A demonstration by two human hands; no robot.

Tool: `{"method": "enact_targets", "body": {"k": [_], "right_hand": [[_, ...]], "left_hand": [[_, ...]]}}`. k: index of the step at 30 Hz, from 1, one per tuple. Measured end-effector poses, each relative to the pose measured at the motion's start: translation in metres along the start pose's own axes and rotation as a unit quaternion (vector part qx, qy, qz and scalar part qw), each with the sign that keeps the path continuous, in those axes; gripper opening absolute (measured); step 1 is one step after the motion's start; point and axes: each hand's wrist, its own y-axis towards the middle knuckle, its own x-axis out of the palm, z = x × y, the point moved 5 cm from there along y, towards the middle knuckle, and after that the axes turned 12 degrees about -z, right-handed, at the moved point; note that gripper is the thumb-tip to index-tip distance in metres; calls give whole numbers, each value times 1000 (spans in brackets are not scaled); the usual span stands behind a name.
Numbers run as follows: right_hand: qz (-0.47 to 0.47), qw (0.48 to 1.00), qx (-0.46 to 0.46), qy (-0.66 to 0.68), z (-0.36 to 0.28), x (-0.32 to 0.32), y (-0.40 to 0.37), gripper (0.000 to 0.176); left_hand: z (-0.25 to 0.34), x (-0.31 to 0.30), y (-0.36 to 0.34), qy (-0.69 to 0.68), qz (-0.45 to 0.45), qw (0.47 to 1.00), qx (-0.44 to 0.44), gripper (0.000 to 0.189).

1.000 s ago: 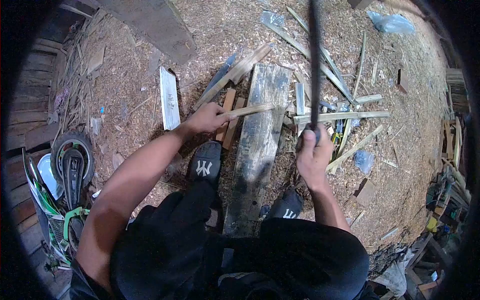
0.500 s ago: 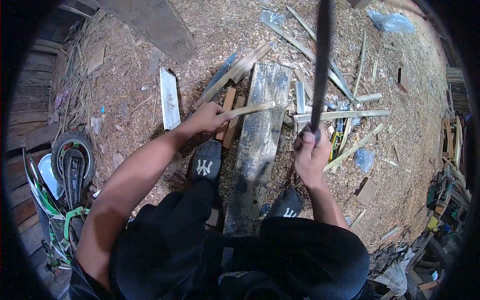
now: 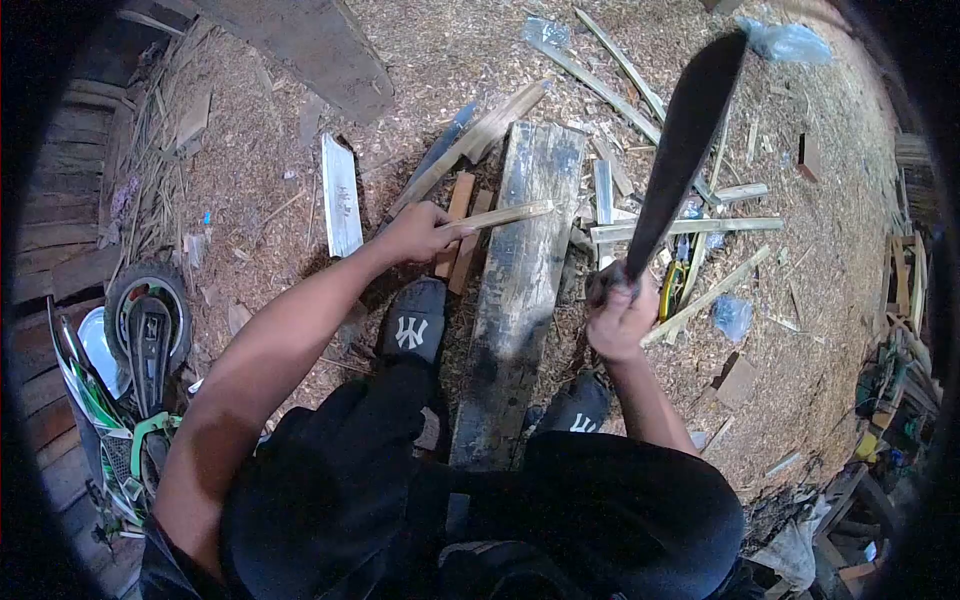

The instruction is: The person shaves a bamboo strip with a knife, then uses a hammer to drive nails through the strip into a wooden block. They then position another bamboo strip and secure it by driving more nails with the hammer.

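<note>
My left hand (image 3: 418,236) is closed around one end of a short wooden stick (image 3: 510,214). The stick's free end reaches over a worn wooden plank (image 3: 520,290), which lies lengthwise between my feet. In my right hand (image 3: 620,318) is a machete (image 3: 688,140), gripped by its handle. Its broad dark blade points up and away to the right, with the flat side partly facing me. The blade is apart from the stick. Two reddish-brown wood blocks (image 3: 468,245) lie beside the plank, below my left hand.
Split wood strips (image 3: 690,228) lie across the chip-covered ground to the right, near a yellow-handled tool (image 3: 672,285). A white-painted board (image 3: 341,196) lies left. A small motorbike (image 3: 145,340) stands at far left. Plastic bags (image 3: 785,42) lie at the far right.
The machete has turned in my right hand: its blade has tipped to the right and now shows its flat side. My left hand and the stick have hardly moved.
</note>
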Motion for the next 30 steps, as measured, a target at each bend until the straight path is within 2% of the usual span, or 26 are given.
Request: {"method": "enact_targets", "body": {"k": [1,2,3,5,7,8,9,11,12,13,15,16,17,19,22,23,26,27,28,29,30], "right_hand": [[-32,998,59,0,30,7,-21,40],[-129,959,225,-113,49,19,-29,43],[-219,872,379,-221,63,27,-36,47],[-187,889,340,-242,54,23,-32,48],[-201,895,384,-106,7,20,-9,43],[-166,926,305,-151,12,16,-9,35],[-167,926,303,-154,4,12,-1,35],[-83,985,147,-37,-35,-1,19,29],[-61,991,115,-4,-31,-3,16,25],[-48,997,53,40,-20,1,5,35],[-72,983,128,-114,13,14,-18,42],[-186,891,400,-108,48,24,-32,47],[-176,906,273,-272,62,26,-43,50],[-187,906,329,-187,47,23,-35,47],[-142,952,232,-140,-5,8,1,36],[-115,973,185,-70,-16,3,9,36],[-32,999,20,12,-32,-5,14,38],[-31,999,21,14,-22,-1,6,38],[-112,981,141,-69,2,12,-7,39],[-190,936,254,-152,33,23,-24,39],[-168,923,239,-250,32,32,-19,39]], "left_hand": [[1,0,-3,1,-2,1000,0,59],[4,-1,-5,10,-7,1000,-6,59],[4,-2,-4,18,-10,1000,-11,59],[7,-1,-5,8,1,1000,4,58],[5,-2,-10,-1,2,1000,10,58],[8,-3,-9,21,-5,1000,-16,58],[10,-5,-7,40,-10,998,-40,58],[2,2,-4,6,-12,1000,-17,58],[2,1,-3,-22,-8,1000,8,57],[2,-1,-3,-22,-9,1000,7,57],[5,-2,-4,36,-13,999,-6,56],[7,-3,-4,37,-10,999,-3,56],[7,-1,-7,8,-12,1000,-12,56],[7,-6,-5,-13,-12,1000,-21,55],[-9,4,3,-1,-4,1000,-14,58],[-7,4,5,-4,-4,1000,-14,58],[3,-2,-5,8,4,1000,-28,58],[1,-2,-5,10,4,1000,-29,58],[-2,1,-3,10,3,1000,-19,58],[-2,0,-1,9,6,1000,-6,58],[1,0,-3,8,9,1000,-4,58]]}}
